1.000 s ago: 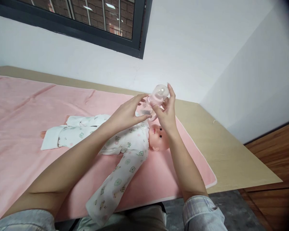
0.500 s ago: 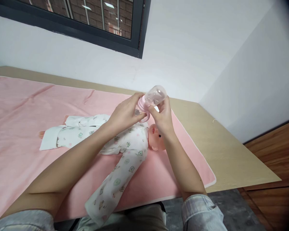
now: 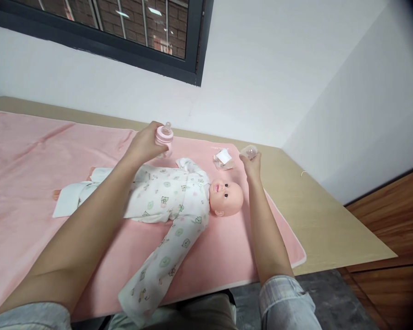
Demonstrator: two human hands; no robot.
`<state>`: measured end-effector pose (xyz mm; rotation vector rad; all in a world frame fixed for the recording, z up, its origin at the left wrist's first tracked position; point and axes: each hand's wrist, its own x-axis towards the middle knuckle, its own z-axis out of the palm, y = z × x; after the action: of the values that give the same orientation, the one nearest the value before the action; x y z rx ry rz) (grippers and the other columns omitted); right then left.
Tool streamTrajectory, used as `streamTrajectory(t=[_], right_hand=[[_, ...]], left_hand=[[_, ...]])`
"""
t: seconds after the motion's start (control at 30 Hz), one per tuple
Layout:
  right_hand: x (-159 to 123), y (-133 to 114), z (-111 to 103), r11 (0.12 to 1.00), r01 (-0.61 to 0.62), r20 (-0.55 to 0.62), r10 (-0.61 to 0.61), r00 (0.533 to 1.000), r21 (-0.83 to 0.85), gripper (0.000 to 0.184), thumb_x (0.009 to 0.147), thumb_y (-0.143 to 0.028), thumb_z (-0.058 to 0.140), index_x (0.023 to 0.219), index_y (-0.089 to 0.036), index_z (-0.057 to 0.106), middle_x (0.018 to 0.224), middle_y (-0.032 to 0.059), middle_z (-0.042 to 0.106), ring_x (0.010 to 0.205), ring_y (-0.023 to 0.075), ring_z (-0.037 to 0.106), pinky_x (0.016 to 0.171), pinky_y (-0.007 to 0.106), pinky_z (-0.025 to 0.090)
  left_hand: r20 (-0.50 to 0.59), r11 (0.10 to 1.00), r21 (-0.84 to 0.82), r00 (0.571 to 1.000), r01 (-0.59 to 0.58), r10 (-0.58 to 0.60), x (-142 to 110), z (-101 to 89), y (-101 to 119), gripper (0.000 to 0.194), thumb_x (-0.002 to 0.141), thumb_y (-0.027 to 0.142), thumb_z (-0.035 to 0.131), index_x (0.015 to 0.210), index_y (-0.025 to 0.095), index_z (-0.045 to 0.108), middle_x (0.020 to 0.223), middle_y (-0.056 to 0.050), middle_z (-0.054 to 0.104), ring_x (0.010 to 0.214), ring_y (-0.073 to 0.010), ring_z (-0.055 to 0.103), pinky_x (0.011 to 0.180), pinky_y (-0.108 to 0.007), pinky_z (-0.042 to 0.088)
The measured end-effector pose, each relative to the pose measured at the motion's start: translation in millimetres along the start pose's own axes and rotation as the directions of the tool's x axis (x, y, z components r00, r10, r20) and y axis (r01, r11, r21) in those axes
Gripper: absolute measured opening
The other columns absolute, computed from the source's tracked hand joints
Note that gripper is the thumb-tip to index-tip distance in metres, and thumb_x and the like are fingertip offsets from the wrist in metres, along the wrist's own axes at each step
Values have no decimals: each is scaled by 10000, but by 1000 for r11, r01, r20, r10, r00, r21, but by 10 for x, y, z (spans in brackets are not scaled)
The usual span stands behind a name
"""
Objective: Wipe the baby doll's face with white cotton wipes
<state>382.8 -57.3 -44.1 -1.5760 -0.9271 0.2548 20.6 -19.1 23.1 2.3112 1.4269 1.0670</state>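
A pink baby bottle (image 3: 164, 137) with a clear teat on top is upright in my left hand (image 3: 142, 143), whose fingers wrap round it. Its teat is uncovered. Over at the right, my right hand (image 3: 252, 167) grips the clear bottle cap (image 3: 249, 151) near the blanket's far right corner. Between and below the hands, a baby doll (image 3: 226, 198) lies on its back with its head to the right. White printed clothes (image 3: 168, 197) cover its body, and one long sleeve stretches toward me. My left forearm hides part of its legs.
A pink blanket (image 3: 206, 256) is spread over the wooden table (image 3: 316, 215). Near the doll's head lies a clear wrapper with a white piece (image 3: 223, 157). A white wall (image 3: 261, 68) and dark-framed window (image 3: 192, 64) stand behind the table; a wooden cabinet (image 3: 392, 229) is at the right.
My hands have moved apart, and the clear cap has come off the bottle. The bottle went left with my left hand; the cap went right. The doll's face and the wrapper are now uncovered.
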Motion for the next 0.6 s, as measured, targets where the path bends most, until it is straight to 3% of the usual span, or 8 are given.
streamTrajectory(t=[0.17,0.27,0.37,0.43,0.6], right_hand=[[-92,444,116,919,-69,22,84,996,-388,502,724,-229,645,1192,-127,492,1294,200,596,1265,324,542,1163,477,359],[-162,578,154,895,-69,43,98,994,-440,580,717,-172,623,1271,-52,499,1339,254,578,1333,358,496,1189,476,321],[-191,638,167,886,-69,61,109,992,-458,672,737,-183,615,1382,-71,464,1347,233,593,1345,365,489,1129,457,397],[-194,661,174,881,-74,68,120,990,-468,707,740,-169,603,1424,-76,449,1344,233,602,1340,376,498,1100,463,423],[-196,711,187,872,-80,80,135,988,-482,761,735,-132,582,1472,-32,423,1356,260,609,1347,384,514,1113,481,417]], left_hand=[[98,969,217,986,115,-139,98,-47,-388,557,766,286,685,1291,191,526,1006,-34,607,1105,-336,561,1009,-600,388],[132,958,258,977,128,-167,154,-34,-571,657,722,295,727,1341,182,539,1076,-70,598,1104,-372,544,977,-632,399],[131,965,200,971,171,-199,206,7,-714,714,646,300,791,1310,159,568,1028,-55,611,979,-306,556,953,-570,428],[133,970,168,971,173,-197,228,43,-805,649,608,318,826,1193,150,602,912,-14,607,888,-251,542,921,-492,443],[126,992,92,987,87,-99,221,98,-1076,454,683,493,796,921,197,547,697,72,492,728,-149,460,796,-316,378]])
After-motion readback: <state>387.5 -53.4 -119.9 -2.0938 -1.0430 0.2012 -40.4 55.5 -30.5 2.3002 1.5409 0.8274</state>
